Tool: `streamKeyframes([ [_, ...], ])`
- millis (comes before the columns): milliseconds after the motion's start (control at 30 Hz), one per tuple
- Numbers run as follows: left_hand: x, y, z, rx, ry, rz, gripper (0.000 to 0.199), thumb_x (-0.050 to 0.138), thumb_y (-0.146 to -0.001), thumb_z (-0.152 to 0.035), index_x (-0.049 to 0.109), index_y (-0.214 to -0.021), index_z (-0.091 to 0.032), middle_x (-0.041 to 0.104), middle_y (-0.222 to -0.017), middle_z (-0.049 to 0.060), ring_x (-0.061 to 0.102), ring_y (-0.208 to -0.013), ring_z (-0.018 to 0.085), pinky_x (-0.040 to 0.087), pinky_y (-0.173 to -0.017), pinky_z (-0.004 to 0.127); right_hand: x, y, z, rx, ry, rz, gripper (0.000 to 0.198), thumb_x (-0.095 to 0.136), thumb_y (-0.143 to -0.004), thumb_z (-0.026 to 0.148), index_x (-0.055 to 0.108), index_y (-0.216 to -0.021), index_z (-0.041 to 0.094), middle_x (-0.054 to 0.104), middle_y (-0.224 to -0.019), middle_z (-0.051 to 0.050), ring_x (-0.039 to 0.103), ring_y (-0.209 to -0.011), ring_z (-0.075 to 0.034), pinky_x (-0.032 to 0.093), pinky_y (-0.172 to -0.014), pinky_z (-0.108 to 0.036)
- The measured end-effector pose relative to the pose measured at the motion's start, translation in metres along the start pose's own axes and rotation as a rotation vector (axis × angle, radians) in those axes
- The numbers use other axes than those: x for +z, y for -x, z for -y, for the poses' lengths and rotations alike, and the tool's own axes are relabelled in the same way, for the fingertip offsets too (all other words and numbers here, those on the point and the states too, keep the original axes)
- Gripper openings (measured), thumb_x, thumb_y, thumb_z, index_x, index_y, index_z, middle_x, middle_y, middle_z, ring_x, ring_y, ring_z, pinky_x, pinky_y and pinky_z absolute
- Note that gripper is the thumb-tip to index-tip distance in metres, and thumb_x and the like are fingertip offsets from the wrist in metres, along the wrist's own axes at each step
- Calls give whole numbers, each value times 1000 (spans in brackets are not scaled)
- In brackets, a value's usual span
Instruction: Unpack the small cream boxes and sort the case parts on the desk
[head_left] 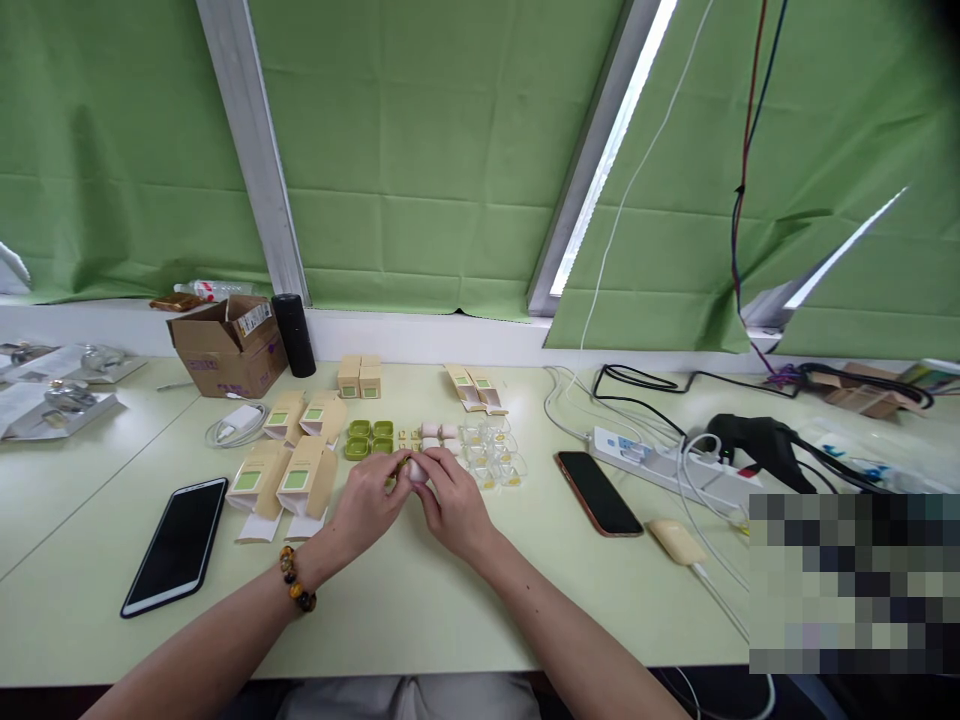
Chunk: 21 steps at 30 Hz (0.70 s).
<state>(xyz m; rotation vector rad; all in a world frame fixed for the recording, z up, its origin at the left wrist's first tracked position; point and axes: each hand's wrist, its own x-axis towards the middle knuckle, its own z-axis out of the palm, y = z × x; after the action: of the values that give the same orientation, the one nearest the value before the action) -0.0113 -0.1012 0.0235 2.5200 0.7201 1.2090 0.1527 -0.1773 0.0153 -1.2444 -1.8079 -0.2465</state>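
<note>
My left hand (373,498) and my right hand (457,502) meet over the middle of the table, fingers pinched together. Between their fingertips is a small, pale pink, rounded piece (416,473); its far side is hidden by the fingers. Just beyond the left hand sit several small olive-green square cups (359,447). Tiny yellowish pieces (407,436) lie behind the fingertips. Several pale pink cylinders (430,431) lie beyond the right fingers, partly covered. To their right stand several clear cups (499,455) with yellow marks.
Open cream cartons (306,478) lie left of the hands; two closed small cartons (360,377) stand behind. One phone (176,545) lies left, another phone (598,492) right. A power strip (671,470) with cables is at right. A cardboard box (229,350) and black cylinder (293,335) stand back left.
</note>
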Motion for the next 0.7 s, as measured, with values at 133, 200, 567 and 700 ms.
streamKeyframes([
  [133,0,-2,-1,35,-88,-7,24,45,-103,-21,68,-109,-18,73,-86,6,66,-76,19,51,-72,32,5,-1,4,-2,122,-10,35,45,-104,18,53,-137,17,65,-116,-16,66,-101,-26,60,-75,-37],
  [200,1,-2,-2,38,-119,-10,25,43,-103,-21,68,-99,-18,70,-79,4,62,-70,18,48,-68,31,6,-1,6,-9,161,-19,33,43,-104,18,54,-135,16,65,-114,-16,66,-100,-26,59,-74,-36],
  [567,-4,-4,-3,4,105,38,30,48,-104,-28,63,-129,-20,73,-109,11,68,-100,23,55,-90,39,3,-1,2,79,6,-42,33,45,-104,19,52,-137,19,62,-123,-16,65,-109,-25,61,-86,-39],
  [700,-3,-3,2,-21,245,107,45,62,-98,-33,55,-141,-23,66,-131,14,61,-124,27,52,-106,48,1,0,-7,161,-149,-70,34,48,-103,20,54,-136,22,61,-126,-14,62,-118,-26,59,-98,-44],
])
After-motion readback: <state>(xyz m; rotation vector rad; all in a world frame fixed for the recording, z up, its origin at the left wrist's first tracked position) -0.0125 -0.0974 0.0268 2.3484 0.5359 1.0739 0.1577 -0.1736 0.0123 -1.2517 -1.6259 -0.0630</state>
